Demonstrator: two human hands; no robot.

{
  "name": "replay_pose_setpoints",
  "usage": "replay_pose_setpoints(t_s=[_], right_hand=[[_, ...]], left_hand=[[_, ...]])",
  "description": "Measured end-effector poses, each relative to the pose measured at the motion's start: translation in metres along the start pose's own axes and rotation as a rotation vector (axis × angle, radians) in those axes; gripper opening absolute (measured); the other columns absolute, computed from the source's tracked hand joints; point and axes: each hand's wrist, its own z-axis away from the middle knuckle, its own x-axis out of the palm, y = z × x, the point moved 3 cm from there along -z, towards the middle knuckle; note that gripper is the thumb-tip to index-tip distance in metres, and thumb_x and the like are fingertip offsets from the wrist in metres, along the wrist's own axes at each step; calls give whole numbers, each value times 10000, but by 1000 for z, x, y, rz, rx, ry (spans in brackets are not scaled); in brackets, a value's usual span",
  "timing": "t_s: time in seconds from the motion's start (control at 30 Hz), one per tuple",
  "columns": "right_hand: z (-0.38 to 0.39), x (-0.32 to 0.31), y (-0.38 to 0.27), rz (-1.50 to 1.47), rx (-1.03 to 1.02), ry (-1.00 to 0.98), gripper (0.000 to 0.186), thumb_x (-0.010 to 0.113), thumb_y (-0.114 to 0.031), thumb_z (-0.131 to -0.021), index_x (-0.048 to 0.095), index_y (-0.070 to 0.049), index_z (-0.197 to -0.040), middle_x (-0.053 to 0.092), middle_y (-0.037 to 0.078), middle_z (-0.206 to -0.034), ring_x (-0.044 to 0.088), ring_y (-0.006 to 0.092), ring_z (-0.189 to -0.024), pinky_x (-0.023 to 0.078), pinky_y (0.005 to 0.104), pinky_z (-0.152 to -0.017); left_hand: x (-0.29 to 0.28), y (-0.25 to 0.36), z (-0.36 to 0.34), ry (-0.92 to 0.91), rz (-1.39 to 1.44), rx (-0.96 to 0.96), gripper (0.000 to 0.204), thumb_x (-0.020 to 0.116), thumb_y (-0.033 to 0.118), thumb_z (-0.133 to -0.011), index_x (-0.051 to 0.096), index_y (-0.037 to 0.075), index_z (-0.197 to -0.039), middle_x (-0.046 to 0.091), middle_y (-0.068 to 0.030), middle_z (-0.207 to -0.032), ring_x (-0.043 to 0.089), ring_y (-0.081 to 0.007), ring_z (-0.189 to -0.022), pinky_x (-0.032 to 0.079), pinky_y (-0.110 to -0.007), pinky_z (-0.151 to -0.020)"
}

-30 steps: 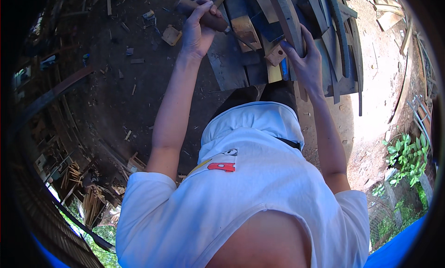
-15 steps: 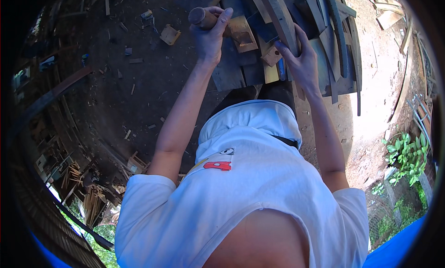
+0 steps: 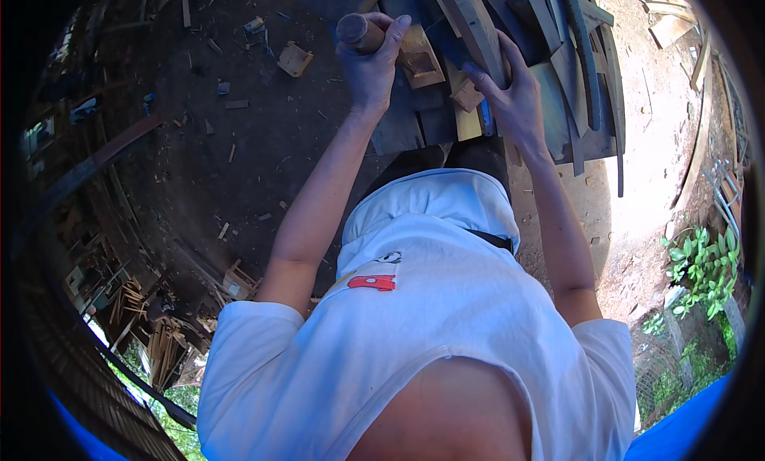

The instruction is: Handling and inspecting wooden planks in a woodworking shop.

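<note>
A short-sleeved white T-shirt [image 3: 446,302] bears a red print [image 3: 372,282].

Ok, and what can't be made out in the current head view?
All in the head view:
- Brown cylinder: far end hidden behind the left hand.
- Curved wooden piece: far end cut off by the top edge.
- Right hand: some fingertips hidden by hand or wood.
- Far-left clutter: too dim and small.
</note>
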Motion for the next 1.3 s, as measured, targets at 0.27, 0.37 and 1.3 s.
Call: replay_pose_setpoints(t_s=[0.27,0.37,1.3], right_hand=[[4,-2,-72,-125,-401,-57,661,730,-293,-825,451,-99,-1393,656,113,-1132,669,202,-956,519,346,-830],[12,-6,-90,277,-525,-176,673,731,-274,-815,447,-113,-1403,661,125,-1117,680,249,-933,521,354,-825],[26,-11,-25,-65,-129,-106,727,709,-445,-812,433,-151,-1416,626,166,-1179,634,260,-1042,491,391,-921]], left_hand=[[1,-9,7,53,11,32,135,749,81,-822,621,65,-863,618,12,-842,582,-60,-766,476,-229,-710],[0,-15,14,114,114,34,175,743,69,-818,616,52,-938,635,-9,-928,606,-89,-830,486,-246,-767],[-29,1,6,30,271,-45,148,717,53,-836,592,88,-908,559,-7,-760,587,-135,-772,463,-345,-879]])
